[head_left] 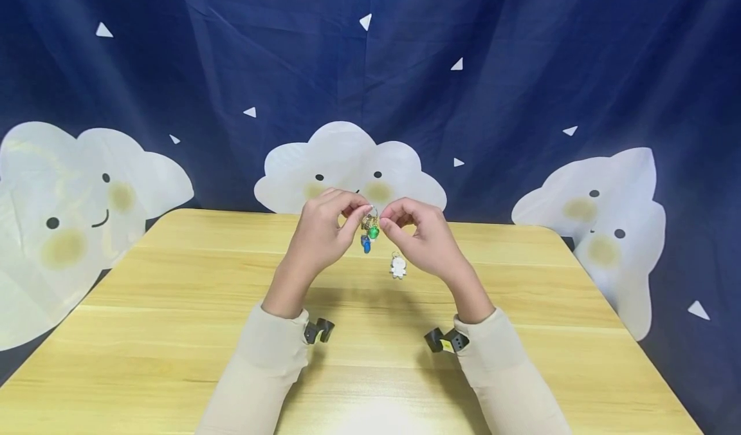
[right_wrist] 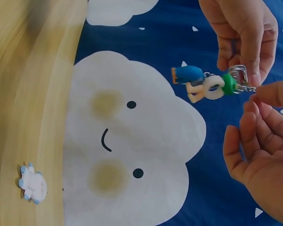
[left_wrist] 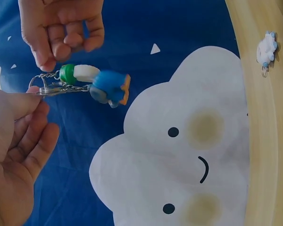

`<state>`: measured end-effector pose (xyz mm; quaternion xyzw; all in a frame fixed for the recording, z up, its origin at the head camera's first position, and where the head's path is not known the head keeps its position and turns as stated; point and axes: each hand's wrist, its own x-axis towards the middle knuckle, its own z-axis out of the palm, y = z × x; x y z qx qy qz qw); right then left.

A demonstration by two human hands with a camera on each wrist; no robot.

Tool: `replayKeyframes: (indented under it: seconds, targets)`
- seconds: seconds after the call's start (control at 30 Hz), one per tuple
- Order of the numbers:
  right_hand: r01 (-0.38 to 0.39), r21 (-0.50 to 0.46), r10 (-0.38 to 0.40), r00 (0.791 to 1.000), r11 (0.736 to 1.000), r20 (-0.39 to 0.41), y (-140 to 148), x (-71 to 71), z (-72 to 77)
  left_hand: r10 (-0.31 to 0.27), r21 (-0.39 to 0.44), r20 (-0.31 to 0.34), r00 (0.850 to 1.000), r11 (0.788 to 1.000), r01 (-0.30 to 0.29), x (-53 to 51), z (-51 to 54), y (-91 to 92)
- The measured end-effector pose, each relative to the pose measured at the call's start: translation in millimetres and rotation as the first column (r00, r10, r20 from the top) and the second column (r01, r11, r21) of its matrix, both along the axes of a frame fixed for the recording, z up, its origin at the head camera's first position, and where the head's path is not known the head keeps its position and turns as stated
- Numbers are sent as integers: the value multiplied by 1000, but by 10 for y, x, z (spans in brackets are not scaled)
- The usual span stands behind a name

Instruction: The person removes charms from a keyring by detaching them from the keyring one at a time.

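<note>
Above the table's far part, my left hand (head_left: 329, 232) pinches the metal ring of a keychain between thumb and forefinger. From that ring hangs a blue figure charm (left_wrist: 109, 86) with orange feet. Facing it, my right hand (head_left: 421, 237) pinches the chain of a green and white figure charm (right_wrist: 216, 87), close to the same ring. Whether that chain is linked to the ring cannot be made out. Below the right hand, a white figure charm (head_left: 398, 267) with light blue tips and a small metal clasp lies on the table.
The wooden table (head_left: 370, 358) reaches back to a dark blue curtain (head_left: 370, 68) with smiling white clouds and small white triangles. Small black wrist cameras (head_left: 446, 340) are strapped at both cream sleeves (head_left: 255, 370).
</note>
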<state>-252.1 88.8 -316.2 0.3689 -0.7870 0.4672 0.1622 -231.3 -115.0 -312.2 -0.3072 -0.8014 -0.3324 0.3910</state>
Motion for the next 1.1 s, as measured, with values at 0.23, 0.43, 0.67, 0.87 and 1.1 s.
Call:
replayKeyframes:
  seconds: [0.23, 0.43, 0.67, 0.87, 1.1]
  targets:
    - [7, 37, -5, 997, 999, -71, -50, -8, -37, -13, 3, -12, 1000, 1000, 13, -8, -2, 8]
    - [33, 39, -28, 992, 999, -120, -62, 7, -40, -24, 7, -3, 1000, 1000, 24, -7, -1, 14]
    - [37, -7, -38, 976, 999, -214, -36, 18, -10, -43, 12, -29, 999, 999, 43, -12, 4, 26]
    - [53, -26, -59, 938, 998, -342, -22, 7, -9, -47, -5, -33, 998, 999, 47, -14, 2, 32]
    - [60, -68, -83, 901, 996, -426, -14, -21, -18, -68, -33, -18, 998, 997, 68, -8, -2, 35]
